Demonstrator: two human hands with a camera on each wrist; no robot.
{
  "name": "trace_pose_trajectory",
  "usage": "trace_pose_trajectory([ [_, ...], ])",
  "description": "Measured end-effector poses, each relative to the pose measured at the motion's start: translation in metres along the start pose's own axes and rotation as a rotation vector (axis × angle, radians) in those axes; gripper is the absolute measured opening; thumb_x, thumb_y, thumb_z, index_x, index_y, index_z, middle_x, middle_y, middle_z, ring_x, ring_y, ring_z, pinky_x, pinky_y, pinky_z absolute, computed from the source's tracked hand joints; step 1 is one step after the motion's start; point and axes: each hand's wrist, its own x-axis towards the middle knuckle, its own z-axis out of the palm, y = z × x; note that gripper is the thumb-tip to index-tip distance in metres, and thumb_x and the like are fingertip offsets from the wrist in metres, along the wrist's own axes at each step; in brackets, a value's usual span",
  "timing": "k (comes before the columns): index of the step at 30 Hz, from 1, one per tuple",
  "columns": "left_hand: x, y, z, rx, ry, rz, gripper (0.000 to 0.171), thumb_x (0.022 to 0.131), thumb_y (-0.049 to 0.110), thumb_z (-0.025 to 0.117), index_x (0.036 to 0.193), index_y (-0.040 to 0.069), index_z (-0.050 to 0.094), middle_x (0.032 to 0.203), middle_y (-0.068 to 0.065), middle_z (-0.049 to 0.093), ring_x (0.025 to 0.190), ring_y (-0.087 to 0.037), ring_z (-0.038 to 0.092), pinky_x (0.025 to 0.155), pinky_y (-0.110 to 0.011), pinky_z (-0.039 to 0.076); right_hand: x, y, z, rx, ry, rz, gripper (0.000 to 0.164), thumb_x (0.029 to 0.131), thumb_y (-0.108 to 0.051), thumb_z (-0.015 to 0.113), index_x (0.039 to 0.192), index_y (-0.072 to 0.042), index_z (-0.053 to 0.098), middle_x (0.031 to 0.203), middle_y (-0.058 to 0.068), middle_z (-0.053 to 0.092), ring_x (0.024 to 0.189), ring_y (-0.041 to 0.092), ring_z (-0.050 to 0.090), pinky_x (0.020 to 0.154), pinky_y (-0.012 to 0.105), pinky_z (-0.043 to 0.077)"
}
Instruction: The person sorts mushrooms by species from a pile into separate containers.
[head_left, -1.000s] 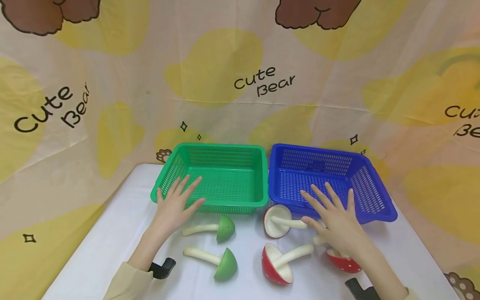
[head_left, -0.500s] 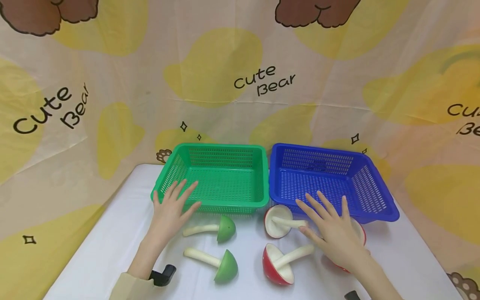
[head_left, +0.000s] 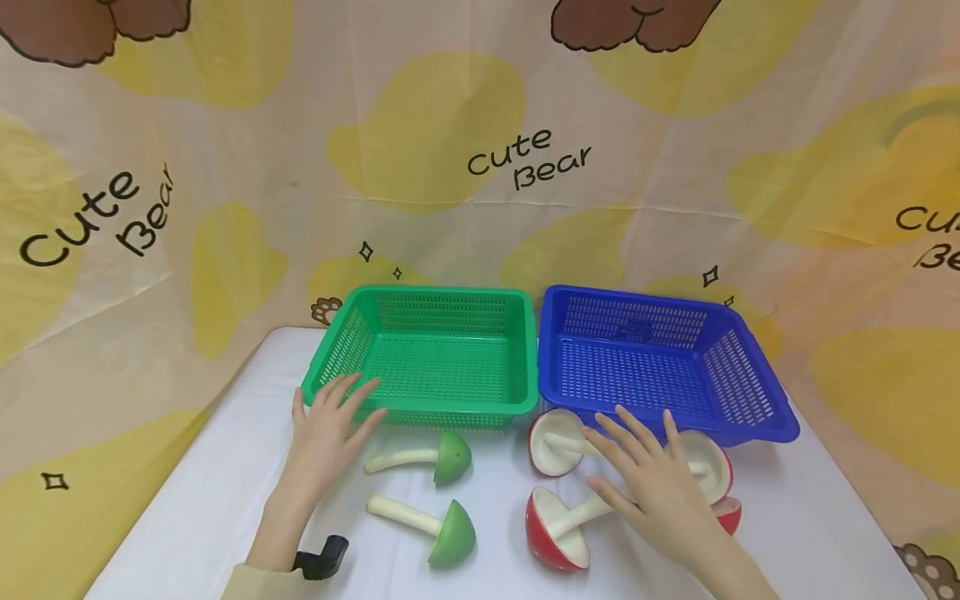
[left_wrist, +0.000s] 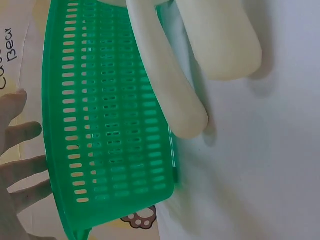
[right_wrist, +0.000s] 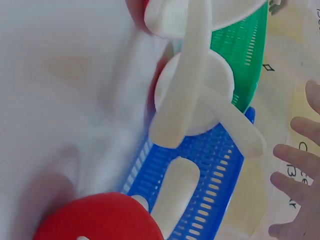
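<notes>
My left hand, fingers spread and holding nothing, is over the near left corner of the green basket. To its right lie two green-capped toy mushrooms, one farther and one nearer. My right hand hovers with spread fingers above several red-capped toy mushrooms, partly hiding them. Two of these, a far one and a near one, are left of it; another shows beyond its right side. In the right wrist view, a red cap with white spots is close to the camera.
The blue basket stands beside the green one at the table's back, with no mushrooms in it. A white cloth covers the table. Behind hangs a printed curtain. A black strap piece sits at the left wrist.
Both hands have drawn back toward the near side, the right one also a little leftward. More of the red mushrooms at the right now shows. The mushrooms and baskets stay in place.
</notes>
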Motion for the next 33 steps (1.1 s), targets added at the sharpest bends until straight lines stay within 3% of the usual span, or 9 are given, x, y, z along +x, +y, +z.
trace_pose_trajectory([
  [7,-0.003,-0.004,0.001,-0.02,0.044,-0.005,0.044,0.09,0.033,0.066,0.13,0.017,0.058,0.137,-0.015,0.052,0.132,-0.039,0.04,0.108,-0.075,0.012,-0.005,-0.005,0.008,0.022,0.029,-0.042,0.048,0.09,-0.044,0.061,0.134,-0.027,0.054,0.141,0.001,0.054,0.136,0.031,0.04,0.123,0.053,-0.001],
  [14,-0.004,-0.005,0.005,-0.047,0.134,0.011,0.038,0.087,0.027,0.07,0.122,0.014,0.064,0.129,-0.014,0.059,0.126,-0.035,0.046,0.109,-0.072,0.016,-0.009,-0.01,0.017,0.032,0.096,-0.141,0.048,0.1,-0.054,0.037,0.131,-0.024,0.058,0.133,0.002,0.059,0.129,0.028,0.047,0.124,0.036,-0.009],
  [22,-0.003,-0.005,0.007,-0.053,0.186,0.018,0.034,0.085,0.024,0.072,0.117,0.013,0.067,0.124,-0.013,0.062,0.121,-0.035,0.049,0.109,-0.07,0.019,-0.012,-0.015,0.026,0.036,0.118,-0.232,0.051,0.103,-0.049,0.027,0.128,-0.02,0.061,0.13,0.002,0.061,0.126,0.026,0.049,0.125,0.035,-0.001],
  [27,-0.004,-0.006,0.007,-0.05,0.209,0.009,0.033,0.083,0.022,0.074,0.114,0.012,0.069,0.121,-0.013,0.064,0.118,-0.034,0.051,0.108,-0.07,0.021,-0.012,-0.017,0.03,-0.007,0.132,-0.304,0.053,0.105,-0.042,0.02,0.121,-0.019,0.065,0.126,0.002,0.064,0.125,0.026,0.052,0.124,0.045,0.006],
  [30,-0.005,-0.007,0.008,-0.06,0.224,0.0,0.032,0.082,0.02,0.076,0.112,0.011,0.07,0.118,-0.014,0.065,0.117,-0.034,0.051,0.108,-0.069,0.022,-0.013,-0.018,0.032,-0.02,0.122,-0.326,0.051,0.105,-0.04,0.02,0.12,-0.02,0.065,0.126,0.002,0.064,0.124,0.025,0.053,0.124,0.047,0.005],
  [33,-0.005,-0.008,0.008,-0.07,0.235,-0.008,0.031,0.081,0.019,0.077,0.11,0.011,0.07,0.116,-0.014,0.065,0.115,-0.033,0.052,0.108,-0.068,0.023,-0.016,-0.019,0.033,0.001,0.072,-0.318,0.035,0.102,-0.037,0.041,0.122,-0.021,0.064,0.128,0.001,0.062,0.125,0.024,0.052,0.125,0.039,0.0],
])
